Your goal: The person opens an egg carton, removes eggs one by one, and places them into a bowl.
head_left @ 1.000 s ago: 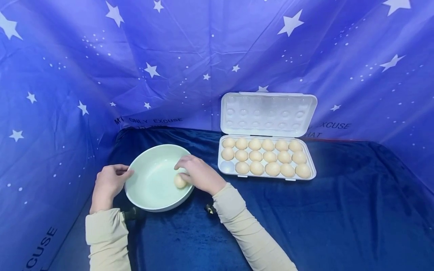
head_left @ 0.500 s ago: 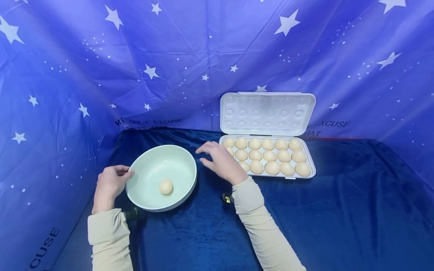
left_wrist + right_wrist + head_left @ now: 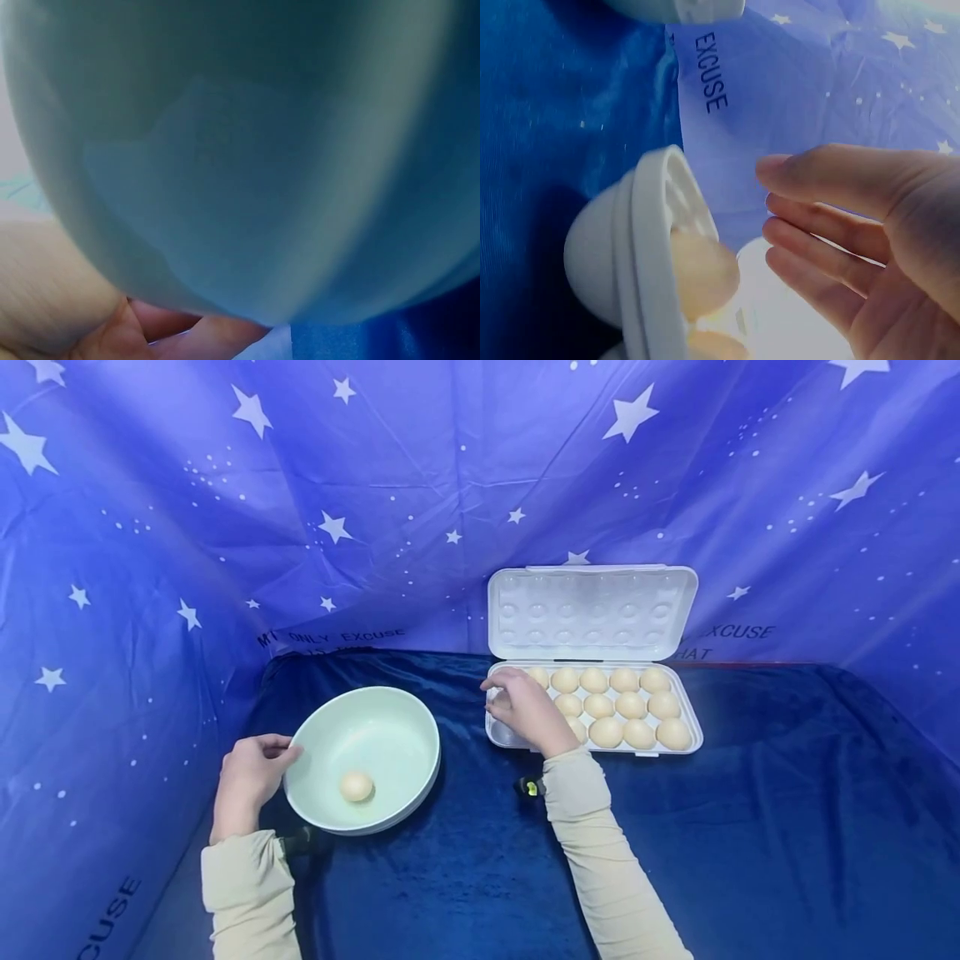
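The left hand (image 3: pixel 251 777) pinches the left rim of the pale green bowl (image 3: pixel 390 727), the thumb over the edge at the inside and the other fingers partly hidden behind the rim. The bowl sits on the left of the worktop with its mouth facing up; being round, it has no long axis. Inside it, near the near wall, a single egg (image 3: pixel 356 787) lies on its side, its long axis running roughly left to right; which end is the narrower cannot be told.

The right hand (image 3: pixel 528 710) is over the left end of the white egg carton (image 3: pixel 694 727), to the right of the bowl. Its fingers (image 3: pixel 814 285) are gently bent, the thumb well apart from them, and nothing is between them. The carton's long axis runs left to right, and its lid (image 3: pixel 592 618) stands open on the far side. The eggs in the carton (image 3: pixel 630 704) sit in three such rows, the left end partly covered by the hand.

Dark blue cloth (image 3: pixel 765 827) covers the worktop, and a blue backdrop (image 3: pixel 450 443) with white stars hangs behind.
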Demonstrator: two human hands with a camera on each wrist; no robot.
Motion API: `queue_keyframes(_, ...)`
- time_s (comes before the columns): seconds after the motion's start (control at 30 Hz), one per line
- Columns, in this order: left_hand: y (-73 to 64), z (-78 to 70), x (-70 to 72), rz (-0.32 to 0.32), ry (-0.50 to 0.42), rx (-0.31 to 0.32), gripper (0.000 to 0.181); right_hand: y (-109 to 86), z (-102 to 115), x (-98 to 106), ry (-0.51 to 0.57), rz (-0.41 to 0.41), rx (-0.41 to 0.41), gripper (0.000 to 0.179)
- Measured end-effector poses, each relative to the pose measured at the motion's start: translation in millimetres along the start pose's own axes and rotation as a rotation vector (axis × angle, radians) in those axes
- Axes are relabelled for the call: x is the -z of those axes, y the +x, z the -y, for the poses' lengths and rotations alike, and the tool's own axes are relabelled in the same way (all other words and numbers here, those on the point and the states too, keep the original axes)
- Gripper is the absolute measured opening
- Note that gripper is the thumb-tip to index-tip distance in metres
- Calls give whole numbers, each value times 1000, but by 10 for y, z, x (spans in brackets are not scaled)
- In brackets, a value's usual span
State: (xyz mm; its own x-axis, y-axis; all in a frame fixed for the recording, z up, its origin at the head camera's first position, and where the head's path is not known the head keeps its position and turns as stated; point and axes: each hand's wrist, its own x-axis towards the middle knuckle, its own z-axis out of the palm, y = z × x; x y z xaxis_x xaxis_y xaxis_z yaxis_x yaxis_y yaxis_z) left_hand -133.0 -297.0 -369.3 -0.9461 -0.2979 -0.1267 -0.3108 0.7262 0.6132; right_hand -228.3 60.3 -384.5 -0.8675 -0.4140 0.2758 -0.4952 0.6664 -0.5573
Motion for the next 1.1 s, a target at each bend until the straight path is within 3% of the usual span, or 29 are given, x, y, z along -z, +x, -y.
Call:
queue_keyframes(0.6, 13, 11, 2, -2, -4, -3, 35, -14, -209, -48, -34, 37, -94, 34)
queue_keyframes(0.9, 26, -5, 8, -1, -4, 0, 35, 4, -189, -121, -117, 14, -74, 35)
queue_keyframes(1.1, 27, 10, 5, 0, -4, -1, 35, -4, -207, -148, -114, 3, -74, 37)
